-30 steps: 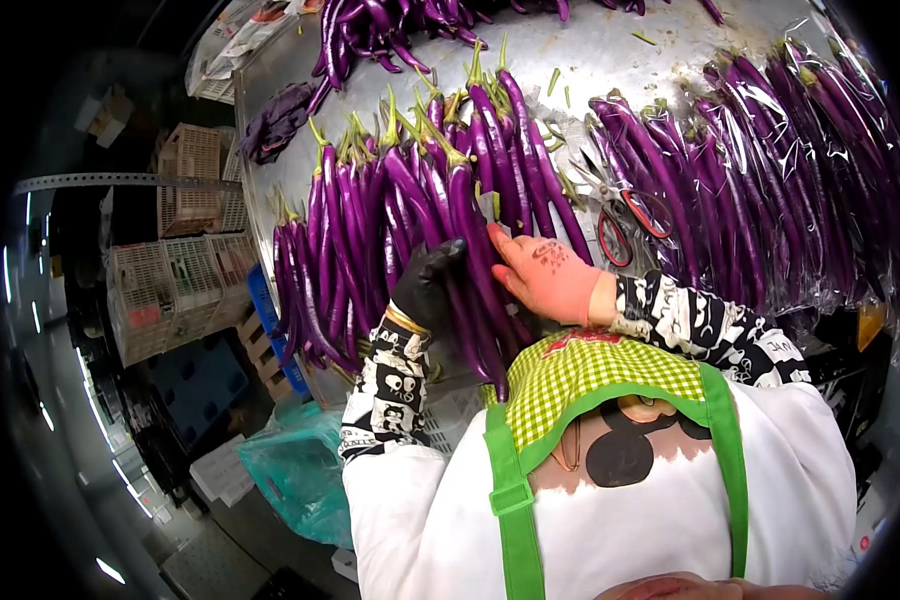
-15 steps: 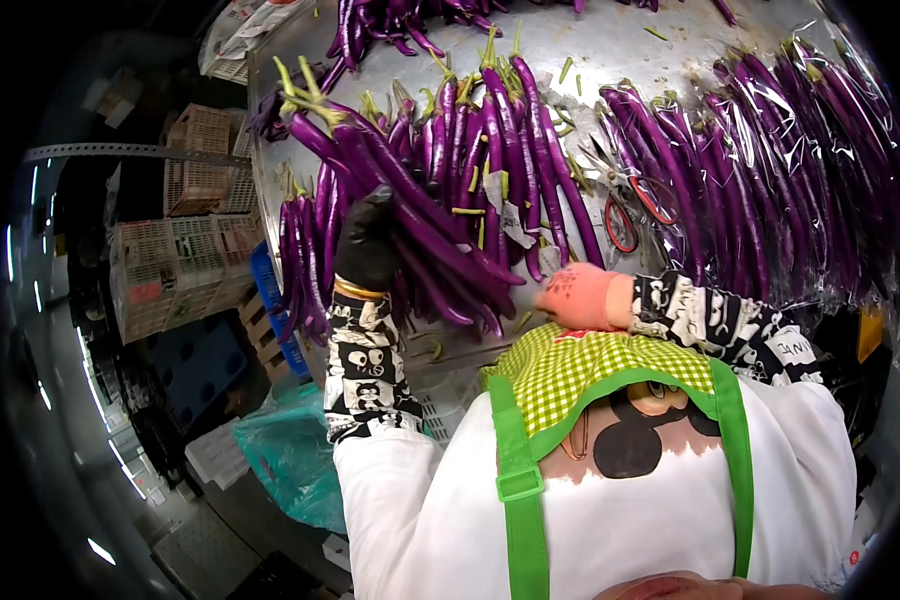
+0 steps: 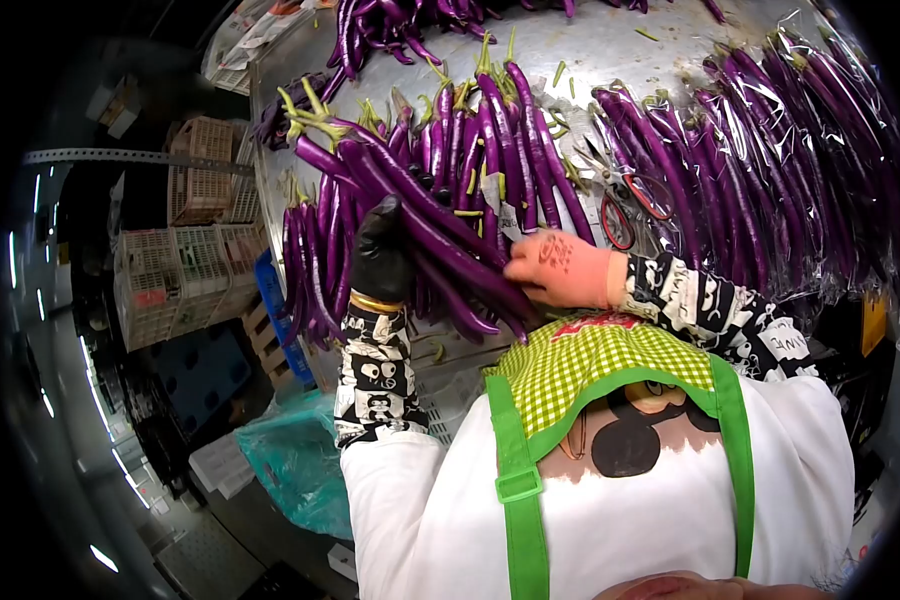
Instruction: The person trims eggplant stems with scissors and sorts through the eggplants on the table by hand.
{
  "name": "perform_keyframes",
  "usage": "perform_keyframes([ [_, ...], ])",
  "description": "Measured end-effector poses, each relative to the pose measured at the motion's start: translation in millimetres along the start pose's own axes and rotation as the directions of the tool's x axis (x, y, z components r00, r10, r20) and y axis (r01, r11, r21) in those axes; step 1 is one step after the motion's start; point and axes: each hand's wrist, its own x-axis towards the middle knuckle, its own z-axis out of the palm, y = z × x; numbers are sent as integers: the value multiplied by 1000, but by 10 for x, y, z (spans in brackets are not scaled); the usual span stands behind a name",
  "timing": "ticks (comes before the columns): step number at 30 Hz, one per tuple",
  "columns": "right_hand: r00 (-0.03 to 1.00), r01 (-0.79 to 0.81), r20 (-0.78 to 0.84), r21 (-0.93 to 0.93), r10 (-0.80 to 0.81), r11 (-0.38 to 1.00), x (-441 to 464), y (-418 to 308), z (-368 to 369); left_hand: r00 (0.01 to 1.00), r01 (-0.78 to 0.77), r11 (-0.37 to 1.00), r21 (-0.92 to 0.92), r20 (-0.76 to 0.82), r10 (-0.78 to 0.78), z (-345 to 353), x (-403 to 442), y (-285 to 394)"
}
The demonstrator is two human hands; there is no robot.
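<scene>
My left hand (image 3: pixel 378 258), in a black glove, is closed around a bunch of long purple eggplants (image 3: pixel 425 215) held slantwise, green stems at the upper left. My right hand (image 3: pixel 567 268), in a coral-pink glove, is at the bunch's lower ends, its fingers curled in against them. The fingertips are hidden, so what they hold, if anything, does not show. Under and behind the bunch, a row of loose eggplants (image 3: pixel 518 120) lies on the metal table (image 3: pixel 610 50). More eggplants (image 3: pixel 312 250) lie left of my left hand.
Red-handled scissors (image 3: pixel 620 215) lie right of the loose row. Beyond them are eggplants wrapped in clear plastic (image 3: pixel 770 170). Another eggplant pile (image 3: pixel 370 30) sits at the far edge. Stem trimmings are scattered about. Plastic crates (image 3: pixel 185 275) and a teal plastic bag (image 3: pixel 290 460) are at left.
My right hand has moved up and left to the lower ends of the held eggplants. My left hand and the bunch have shifted slightly right and down.
</scene>
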Motion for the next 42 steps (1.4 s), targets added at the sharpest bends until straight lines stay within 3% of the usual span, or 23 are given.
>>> perform_keyframes([
  [2, 954, -126, 275, 10, 119, 992, -95, -21, -12, 1000, -19, 999, 47, -5, 19, 73, -30, 60],
  [4, 748, -354, 587, -42, 310, 934, -146, -163, -287, 992, -100, 993, 65, 90, 94, 33, -67, 89],
  [7, 858, -432, 292, -33, 422, 901, -340, -23, -399, 978, -197, 979, -49, 67, 200, -250, -34, 86],
  [8, 840, -537, 63, -33, 538, 843, -418, 36, -396, 987, -146, 979, 142, -52, 155, -41, -45, 123],
  [9, 833, -538, -238, -142, 499, 831, -518, 222, -309, 999, -37, 999, 1, -21, 37, 171, -82, 183],
  [11, 633, -771, -368, -377, 681, 512, -559, 282, -511, 986, -82, 941, 329, -111, 124, 180, -106, 193],
  [12, 592, -797, -335, -378, 733, 471, -651, 426, -490, 992, 21, 959, 282, -125, 15, 292, -177, 231],
  [13, 599, -772, -255, -433, 759, 465, -652, 456, -448, 947, -101, 902, 421, -236, 216, 99, -219, 168],
  [15, 569, -725, -130, -546, 812, 421, -669, 428, -438, 995, -5, 805, 593, -80, 65, 376, -236, 265],
  [16, 570, -719, -137, -559, 810, 412, -643, 405, -427, 996, 43, 878, 476, -88, -1, 256, -201, 212],
  [17, 574, -712, -132, -568, 808, 413, -611, 384, -396, 994, 60, 682, 729, -105, 25, 296, -257, 242],
  [20, 581, -609, -81, -703, 810, 366, -537, 393, -387, 966, 238, 566, 789, -250, -58, 496, -275, 287],
  [23, 506, -624, 131, -626, 853, 467, -448, 356, -684, 974, 223, 524, 822, -208, -90, 716, -388, 270],
  [24, 555, -644, 89, -583, 827, 495, -551, 439, -664, 979, 205, 513, 833, -187, -88, 729, -450, 253],
  [26, 636, -696, 29, -409, 771, 590, -710, 490, -828, 980, 199, 653, 731, -151, -129, 565, -546, 205],
  [28, 625, -777, 75, -33, 777, 628, -847, 490, -1037, 974, 225, 685, 693, -145, -173, 527, -620, 250],
  [30, 612, -705, 123, 532, 781, 468, -1006, 592, -880, 965, 256, 634, 730, -159, -207, 486, -675, 308],
  [31, 657, -685, 108, 499, 746, 531, -971, 443, -915, 965, 256, 618, 743, -160, -208, 388, -703, 290],
  [33, 619, -690, 307, 653, 723, 312, -830, 70, -1134, 964, 261, 617, 743, -161, -213, 240, -788, 234],
  [35, 748, -610, 249, 624, 615, 489, -748, -85, -1130, 963, 266, 626, 733, -169, -211, 161, -837, 189],
  [36, 819, -473, 173, 743, 547, 473, -740, -146, -1035, 961, 272, 620, 736, -176, -213, 137, -858, 167],
  [39, 909, -305, -47, 600, 414, 739, -582, -261, -966, 942, 333, 552, 765, -248, -225, 143, -903, 136],
  [42, 899, -406, 47, 461, 435, 789, -491, -262, -1101, 914, 406, 532, 743, -337, -227, 302, -924, 112],
])
